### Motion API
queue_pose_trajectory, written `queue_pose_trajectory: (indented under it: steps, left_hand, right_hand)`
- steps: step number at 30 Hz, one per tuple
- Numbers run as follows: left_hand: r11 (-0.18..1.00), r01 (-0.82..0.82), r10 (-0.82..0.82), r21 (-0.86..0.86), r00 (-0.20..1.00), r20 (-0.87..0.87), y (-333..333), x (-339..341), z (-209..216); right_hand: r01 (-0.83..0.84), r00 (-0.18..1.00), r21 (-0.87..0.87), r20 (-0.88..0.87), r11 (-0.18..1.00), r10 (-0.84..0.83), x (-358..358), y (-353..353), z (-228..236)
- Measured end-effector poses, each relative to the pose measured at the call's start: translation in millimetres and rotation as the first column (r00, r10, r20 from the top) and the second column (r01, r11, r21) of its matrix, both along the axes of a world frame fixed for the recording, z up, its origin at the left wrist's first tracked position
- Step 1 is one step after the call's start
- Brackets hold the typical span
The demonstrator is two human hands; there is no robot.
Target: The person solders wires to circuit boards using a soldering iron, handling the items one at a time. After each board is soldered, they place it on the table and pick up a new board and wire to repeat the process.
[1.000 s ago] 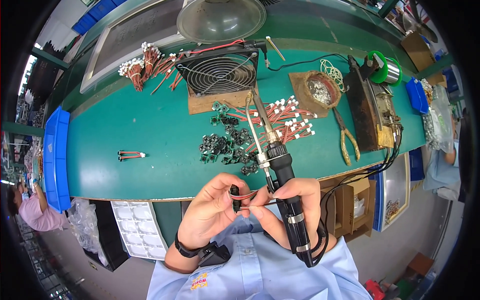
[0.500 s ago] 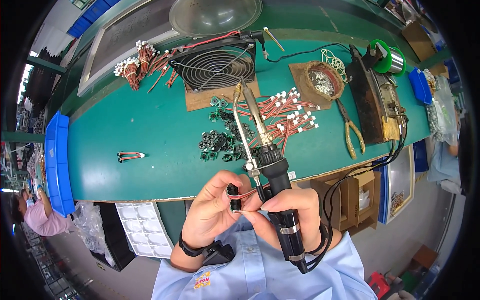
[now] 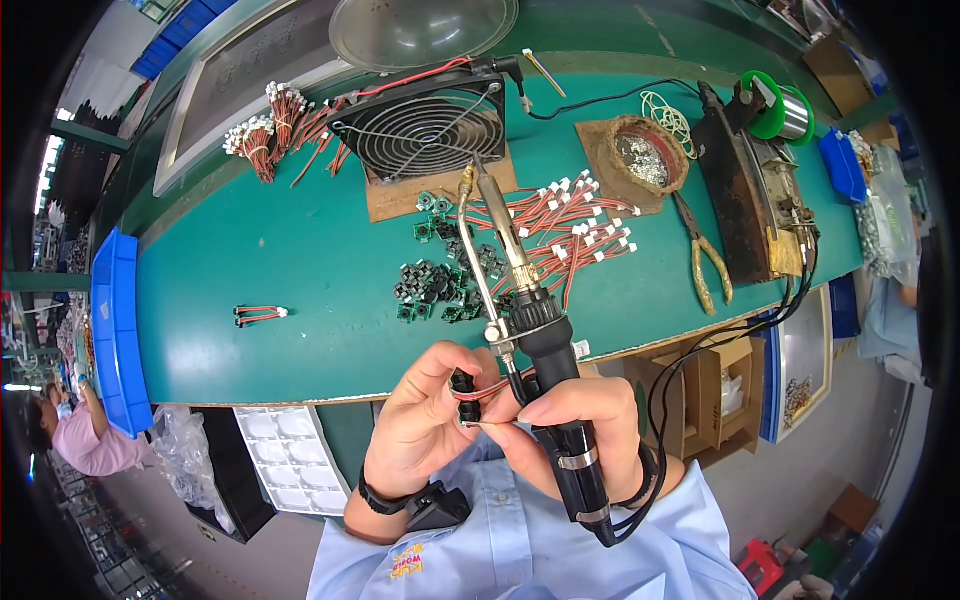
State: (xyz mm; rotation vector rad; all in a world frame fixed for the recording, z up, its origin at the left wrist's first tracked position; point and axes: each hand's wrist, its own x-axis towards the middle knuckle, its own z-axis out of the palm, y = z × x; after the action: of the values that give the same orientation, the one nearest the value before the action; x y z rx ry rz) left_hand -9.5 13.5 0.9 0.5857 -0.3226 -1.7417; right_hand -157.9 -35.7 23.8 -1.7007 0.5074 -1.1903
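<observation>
Close to my body, my left hand [image 3: 412, 425] is closed around a small black part [image 3: 464, 388], held between thumb and fingers. Thin red and white wires [image 3: 496, 388] run from that part toward my right hand [image 3: 592, 425]. A black-handled soldering iron [image 3: 550, 345] with a metal solder feed tube [image 3: 478, 262] lies in my right hand, its tip pointing away over the bench. The right thumb and fingertips also meet near the black part; what they pinch is too small to make out. Beyond the iron sit several black-and-green circuit modules [image 3: 428, 283] and loose red-and-white connector leads [image 3: 575, 250].
A black fan [image 3: 425, 135] stands at the back, beside bundled leads [image 3: 255, 140]. To the right are a round solder-scrap dish [image 3: 650, 160], pliers [image 3: 705, 255], a green solder spool [image 3: 785, 112] and a metal box [image 3: 735, 190]. At left are a few leads [image 3: 262, 315] and a blue tray [image 3: 117, 330].
The view has shifted slightly, so the bench things appear a little displaced. Both hands keep nearly the same pose and grip, and the iron's tip remains up before the fan.
</observation>
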Motion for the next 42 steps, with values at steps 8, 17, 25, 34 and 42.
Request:
queue_pose_trajectory:
  steps: [8,17,25,34,42]
  left_hand:
    - [0.999,-0.009,0.011,-0.048,0.999,0.046,-0.4,-1.0,1.4]
    - [0.998,-0.007,0.011,-0.065,0.998,0.057,-0.4,-1.5,0.6]
    - [0.997,-0.006,0.011,-0.075,0.998,0.059,-2.3,-3.4,1.1]
    - [0.997,-0.007,0.014,-0.076,0.996,0.085,-1.5,-1.7,0.1]
    - [0.996,-0.029,0.038,-0.082,0.993,0.114,-2.3,-3.0,3.7]
  right_hand:
    - [0.005,1.000,0.066,-0.030,0.998,-0.003,-2.8,1.6,-0.7]
    - [-0.014,1.000,0.072,-0.026,0.997,0.016,-3.6,1.5,-0.7]
    - [0.012,1.000,0.071,-0.022,0.997,-0.010,-2.9,0.6,-0.8]
    - [0.014,1.000,0.057,-0.006,0.998,-0.014,-3.1,-0.2,-1.5]
    - [0.051,0.998,0.056,-0.026,0.997,-0.049,-2.8,-0.7,0.7]
